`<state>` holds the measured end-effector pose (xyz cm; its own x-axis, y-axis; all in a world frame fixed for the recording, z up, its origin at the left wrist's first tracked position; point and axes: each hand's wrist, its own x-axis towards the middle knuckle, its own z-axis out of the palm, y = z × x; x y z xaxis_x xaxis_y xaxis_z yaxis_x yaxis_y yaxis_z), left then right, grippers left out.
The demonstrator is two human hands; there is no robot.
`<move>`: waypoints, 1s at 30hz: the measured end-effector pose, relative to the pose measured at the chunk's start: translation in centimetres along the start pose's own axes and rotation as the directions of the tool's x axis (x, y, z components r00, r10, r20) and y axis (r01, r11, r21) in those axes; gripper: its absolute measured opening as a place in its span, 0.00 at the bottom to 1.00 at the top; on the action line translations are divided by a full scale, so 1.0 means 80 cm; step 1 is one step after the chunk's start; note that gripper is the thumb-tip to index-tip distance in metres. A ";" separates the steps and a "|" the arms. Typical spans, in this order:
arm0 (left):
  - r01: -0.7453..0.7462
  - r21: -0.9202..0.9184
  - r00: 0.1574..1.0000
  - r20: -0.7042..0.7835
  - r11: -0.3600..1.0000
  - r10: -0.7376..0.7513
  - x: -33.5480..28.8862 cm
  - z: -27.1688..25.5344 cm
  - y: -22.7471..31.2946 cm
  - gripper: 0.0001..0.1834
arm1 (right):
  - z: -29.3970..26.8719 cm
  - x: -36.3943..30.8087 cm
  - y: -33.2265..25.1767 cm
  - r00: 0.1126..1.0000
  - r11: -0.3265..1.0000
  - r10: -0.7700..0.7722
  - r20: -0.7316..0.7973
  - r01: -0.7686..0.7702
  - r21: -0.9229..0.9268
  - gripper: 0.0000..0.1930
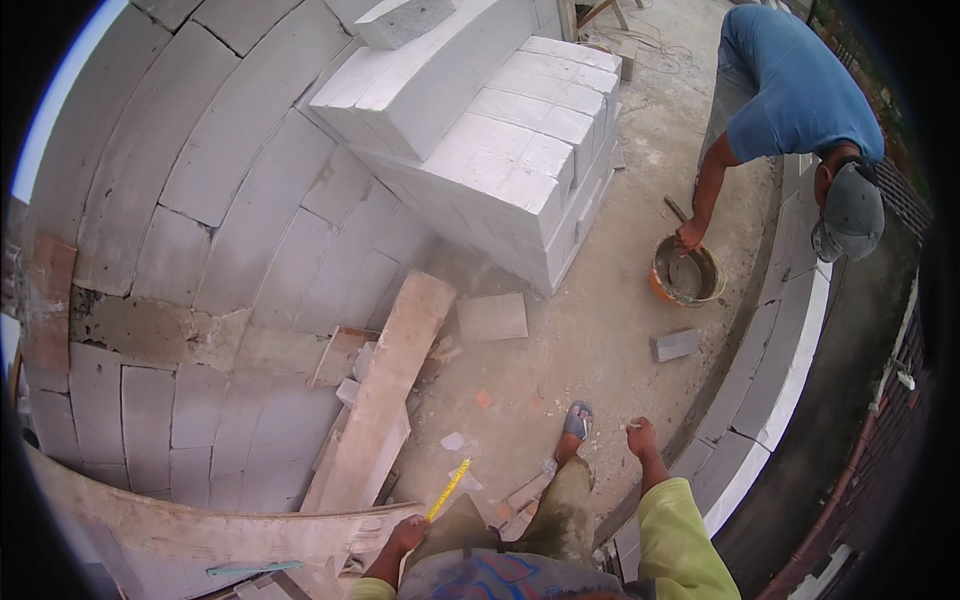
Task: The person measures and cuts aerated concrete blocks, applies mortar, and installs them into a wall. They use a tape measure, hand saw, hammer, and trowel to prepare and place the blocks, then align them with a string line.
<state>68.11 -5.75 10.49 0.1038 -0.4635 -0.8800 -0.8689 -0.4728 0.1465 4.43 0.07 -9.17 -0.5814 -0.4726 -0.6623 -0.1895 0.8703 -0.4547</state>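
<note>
My left hand (407, 536) is closed low in the view, just left of my knee. From it a short length of yellow tape measure (449, 488) slants up and to the right over the dusty floor. My right hand (643, 438) is held out in front of the low block wall (745, 415), its fingers curled together. Something small and pale shows at its fingertips, too small to make out. My foot in a grey sandal (577, 420) stands on the floor between the two hands.
A co-worker in a blue shirt (800, 85) bends over a mortar bucket (690, 272), one hand at its rim. White blocks (500, 150) are stacked by the left wall (230, 190). A long plank (385, 390) leans there. A grey block (676, 345) and a flat slab (492, 317) lie on the floor.
</note>
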 end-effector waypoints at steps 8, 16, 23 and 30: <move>0.133 -0.533 0.983 -0.035 0.836 -0.179 -0.043 0.007 0.120 0.14 | -0.143 0.119 -0.425 0.865 0.840 -0.469 -0.178 0.499 0.212 0.15; 0.208 -0.769 0.964 0.058 0.604 -0.258 0.034 0.006 0.188 0.17 | -0.264 0.104 -1.019 0.203 0.236 -0.947 -0.250 0.966 -0.106 0.21; -0.157 -0.911 0.973 -0.209 0.382 -0.098 0.146 -0.048 0.326 0.16 | -0.332 0.127 -1.316 0.176 0.125 -0.983 0.055 0.855 -0.504 0.39; -0.347 -0.889 0.909 -0.397 0.299 -0.124 0.080 -0.057 0.433 0.16 | -0.327 0.151 -1.471 0.478 0.258 -0.856 0.195 0.723 -0.640 0.55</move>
<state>40.88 -28.49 11.96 0.3946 -0.6603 -0.6390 0.1345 -0.6464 0.7510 -1.00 -104.44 51.94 0.0390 -0.9983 -0.0436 -0.9762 -0.0287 -0.2149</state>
